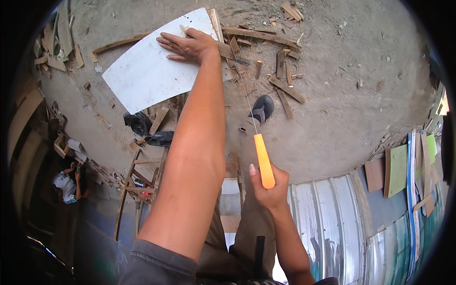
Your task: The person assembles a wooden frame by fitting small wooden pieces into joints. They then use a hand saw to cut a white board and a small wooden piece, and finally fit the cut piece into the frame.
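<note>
My left hand (190, 46) lies flat with its fingers spread on a white board (137, 71), near the board's right end. The board has a curved, speckled edge and rests above the ground on wood pieces. A narrow brown wooden strip (230, 51) sticks out to the right from beside my left wrist. My right hand (271, 185) is wrapped round the orange handle of a handsaw (264, 164). The saw's thin blade is seen edge-on and points away from me, its far part passing by the strip. Whether the blade touches the wood, I cannot tell.
Wood offcuts (287, 89) lie scattered right of the board. My shoe (262, 108) is beside the blade. Black plastic bags (137, 123) and a wooden frame (142, 185) stand left of my arm. Corrugated metal sheets (327, 223) are at lower right; a person (69, 185) sits far left.
</note>
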Available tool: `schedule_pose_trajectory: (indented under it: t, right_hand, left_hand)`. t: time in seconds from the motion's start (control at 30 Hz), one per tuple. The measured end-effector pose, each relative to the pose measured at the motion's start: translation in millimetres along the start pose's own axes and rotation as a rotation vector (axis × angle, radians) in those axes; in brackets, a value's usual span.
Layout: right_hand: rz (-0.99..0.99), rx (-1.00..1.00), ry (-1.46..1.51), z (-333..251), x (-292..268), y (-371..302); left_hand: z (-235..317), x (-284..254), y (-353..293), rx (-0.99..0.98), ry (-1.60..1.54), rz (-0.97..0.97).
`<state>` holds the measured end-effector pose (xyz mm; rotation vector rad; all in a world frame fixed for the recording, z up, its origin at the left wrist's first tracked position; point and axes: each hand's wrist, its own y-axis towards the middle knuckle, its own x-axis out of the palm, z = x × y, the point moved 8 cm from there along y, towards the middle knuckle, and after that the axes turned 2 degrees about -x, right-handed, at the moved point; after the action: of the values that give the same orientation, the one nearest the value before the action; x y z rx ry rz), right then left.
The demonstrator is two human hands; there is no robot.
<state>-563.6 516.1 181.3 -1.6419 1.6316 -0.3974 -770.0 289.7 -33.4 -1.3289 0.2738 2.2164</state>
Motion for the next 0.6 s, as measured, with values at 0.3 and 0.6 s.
schedule_pose_trajectory:
  t: [0.3, 0.6]
  right_hand:
    - [-0.003, -0.017, -0.226, -44, -44, -60]
    - [0.082, 0.133, 0.099, -12, 17, 86]
  left_hand:
    - [-3, -2, 1, -0.012, 0.017, 0.026]
    - [-1, 7, -4, -0.009, 0.003, -0.015]
